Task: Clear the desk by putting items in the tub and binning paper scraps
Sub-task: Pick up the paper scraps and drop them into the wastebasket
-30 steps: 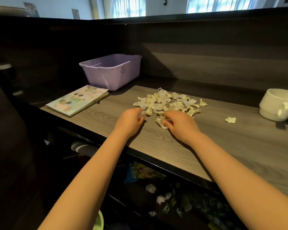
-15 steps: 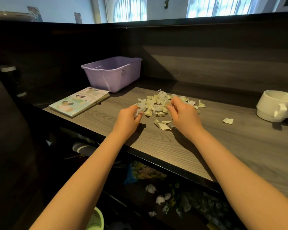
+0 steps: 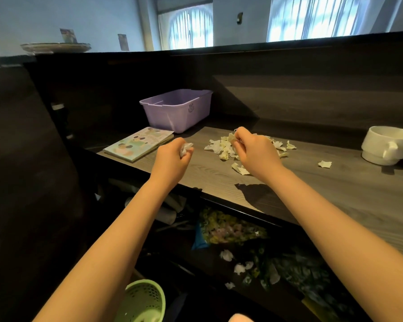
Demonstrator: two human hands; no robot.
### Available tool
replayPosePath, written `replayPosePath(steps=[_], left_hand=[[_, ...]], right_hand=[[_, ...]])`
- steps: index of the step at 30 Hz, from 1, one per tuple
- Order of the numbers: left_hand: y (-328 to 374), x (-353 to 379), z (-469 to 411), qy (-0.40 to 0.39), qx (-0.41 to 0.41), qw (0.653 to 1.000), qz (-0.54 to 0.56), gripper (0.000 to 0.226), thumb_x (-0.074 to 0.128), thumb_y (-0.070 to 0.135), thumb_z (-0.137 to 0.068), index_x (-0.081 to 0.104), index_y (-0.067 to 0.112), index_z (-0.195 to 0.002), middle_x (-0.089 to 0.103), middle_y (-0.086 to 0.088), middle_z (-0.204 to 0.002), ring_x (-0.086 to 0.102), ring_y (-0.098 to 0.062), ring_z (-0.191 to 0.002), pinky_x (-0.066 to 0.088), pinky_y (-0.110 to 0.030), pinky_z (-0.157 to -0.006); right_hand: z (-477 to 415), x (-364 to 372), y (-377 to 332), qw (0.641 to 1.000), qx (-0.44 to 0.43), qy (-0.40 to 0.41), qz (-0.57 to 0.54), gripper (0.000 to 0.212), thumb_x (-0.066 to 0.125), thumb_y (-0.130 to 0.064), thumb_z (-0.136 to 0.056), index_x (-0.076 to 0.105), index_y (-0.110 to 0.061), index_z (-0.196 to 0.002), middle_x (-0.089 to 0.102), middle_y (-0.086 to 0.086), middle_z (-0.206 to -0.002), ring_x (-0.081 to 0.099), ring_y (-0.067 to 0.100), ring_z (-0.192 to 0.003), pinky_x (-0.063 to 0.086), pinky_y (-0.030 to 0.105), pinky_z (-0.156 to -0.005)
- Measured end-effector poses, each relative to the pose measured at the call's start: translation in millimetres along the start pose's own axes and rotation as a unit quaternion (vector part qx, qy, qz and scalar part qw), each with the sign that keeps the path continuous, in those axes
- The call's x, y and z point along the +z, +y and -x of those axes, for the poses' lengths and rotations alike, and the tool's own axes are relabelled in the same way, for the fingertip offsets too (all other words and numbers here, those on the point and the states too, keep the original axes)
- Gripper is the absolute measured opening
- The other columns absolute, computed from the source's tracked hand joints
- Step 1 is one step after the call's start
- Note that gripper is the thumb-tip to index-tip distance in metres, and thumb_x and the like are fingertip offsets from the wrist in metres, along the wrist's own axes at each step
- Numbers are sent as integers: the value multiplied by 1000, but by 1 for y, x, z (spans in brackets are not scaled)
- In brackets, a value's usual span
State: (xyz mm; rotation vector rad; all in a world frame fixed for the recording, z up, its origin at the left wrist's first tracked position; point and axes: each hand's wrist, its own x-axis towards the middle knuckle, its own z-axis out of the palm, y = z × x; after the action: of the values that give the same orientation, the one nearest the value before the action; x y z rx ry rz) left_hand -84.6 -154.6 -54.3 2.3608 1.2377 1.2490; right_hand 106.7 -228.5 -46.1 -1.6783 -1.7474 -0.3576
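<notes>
White crumpled paper shows between the closed fingers (image 3: 188, 151) of your left hand (image 3: 172, 159), raised above the counter (image 3: 335, 189). Your right hand (image 3: 254, 152) pinches pale scraps at the near edge of the scrap pile (image 3: 221, 147), fingers together. One stray scrap (image 3: 324, 164) lies near the white cup (image 3: 389, 145). A picture book (image 3: 139, 144) rests just before the lilac tub (image 3: 176, 110); a green basket (image 3: 142, 300) sits below the counter.

head cam | one view | looks forward-down, close over desk (image 3: 312, 196) | no second view
</notes>
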Motion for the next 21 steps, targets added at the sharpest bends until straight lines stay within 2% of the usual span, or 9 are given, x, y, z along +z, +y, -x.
replayPosePath(steps=[4,9,13,17,21], left_hand=[[-6,-25,16,9,-1,1000,3,27,52,21,-93,54,-4,-82,57,-19,-72,46,-23,-67,30,-23,-53],[-20,-63,45,24,-10,1000,-17,21,53,21,-93,47,8,-78,44,1,-63,44,-18,-67,24,-24,-49],[-46,-85,75,31,-32,999,-15,20,55,19,-91,56,0,-83,54,-11,-71,50,-24,-69,30,-28,-59],[-75,-97,104,38,-57,998,-16,16,57,16,-90,61,2,-88,60,-12,-76,53,-21,-72,36,-28,-62],[-108,-97,132,30,-96,995,-18,15,57,15,-90,61,2,-87,61,-15,-75,53,-22,-68,33,-23,-54]], right_hand=[[3,-4,-32,999,-17,10,-31,13,47,-20,-98,53,-8,-100,63,10,-77,58,24,-64,49,40,-57],[14,4,-82,997,-51,13,-55,11,48,-19,-97,52,-8,-96,58,7,-71,54,24,-61,43,38,-53],[31,23,-117,996,-61,-15,-65,13,48,-22,-97,50,-9,-93,54,5,-70,51,26,-61,41,39,-54],[47,49,-142,992,-64,-40,-98,15,47,-21,-97,51,-6,-95,62,15,-77,54,32,-66,41,42,-56],[64,86,-160,987,-77,-74,-122,15,49,-20,-95,50,-5,-97,61,17,-76,55,37,-66,44,46,-56]])
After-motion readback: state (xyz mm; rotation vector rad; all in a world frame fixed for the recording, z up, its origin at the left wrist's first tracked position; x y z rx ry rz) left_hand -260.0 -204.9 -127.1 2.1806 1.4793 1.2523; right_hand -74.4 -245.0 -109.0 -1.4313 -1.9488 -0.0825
